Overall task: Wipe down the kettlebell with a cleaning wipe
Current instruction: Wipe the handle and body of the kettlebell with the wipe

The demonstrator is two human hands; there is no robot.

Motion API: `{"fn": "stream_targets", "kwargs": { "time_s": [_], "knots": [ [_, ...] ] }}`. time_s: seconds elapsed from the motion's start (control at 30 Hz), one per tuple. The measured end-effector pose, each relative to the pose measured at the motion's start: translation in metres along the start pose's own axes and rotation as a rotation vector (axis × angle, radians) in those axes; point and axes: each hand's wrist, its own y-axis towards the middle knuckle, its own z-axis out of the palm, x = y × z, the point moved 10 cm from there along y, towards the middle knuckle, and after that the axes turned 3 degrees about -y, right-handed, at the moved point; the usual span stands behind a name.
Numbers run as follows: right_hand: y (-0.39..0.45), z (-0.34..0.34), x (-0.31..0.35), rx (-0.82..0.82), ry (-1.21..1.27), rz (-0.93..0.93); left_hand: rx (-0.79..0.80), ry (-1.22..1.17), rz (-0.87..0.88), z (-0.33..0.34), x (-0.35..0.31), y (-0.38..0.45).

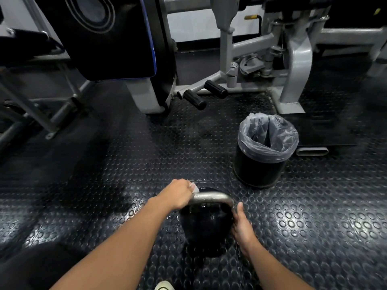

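The kettlebell (206, 225) sits on the bumpy black floor (314, 206), right in front of the person, with a lined bin (265, 151) a little way off. It could tip or roll if the right hand (243, 227) lets go, because the ball is round and heavy. The wipe (194, 187) could also slip out, since only a small white corner of it shows. The left hand (178, 194) has its fingers closed around the wipe on one end of the handle (211, 198). The right hand lies flat against the ball's side, fingers loose and not gripping. The ball is black and shiny. The handle is grey metal and looks worn.
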Motion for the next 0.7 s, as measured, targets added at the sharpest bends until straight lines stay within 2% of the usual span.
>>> {"fn": "stream_targets", "kwargs": {
  "time_s": [0.17,0.4,0.53,0.7],
  "knots": [
    [0.032,-0.015,-0.021,-0.082,-0.063,0.054,-0.019,-0.013,0.012,-0.007,-0.005,-0.003],
    [0.064,-0.028,-0.045,-0.102,-0.053,0.069,-0.022,-0.047,0.018,0.000,-0.008,-0.015],
    [0.046,-0.016,-0.030,-0.081,-0.053,0.059,-0.070,-0.043,0.017,-0.006,-0.009,-0.019],
    [0.026,-0.001,-0.011,-0.006,-0.017,0.005,0.001,-0.060,-0.021,0.003,-0.012,-0.011]
  ]
}}
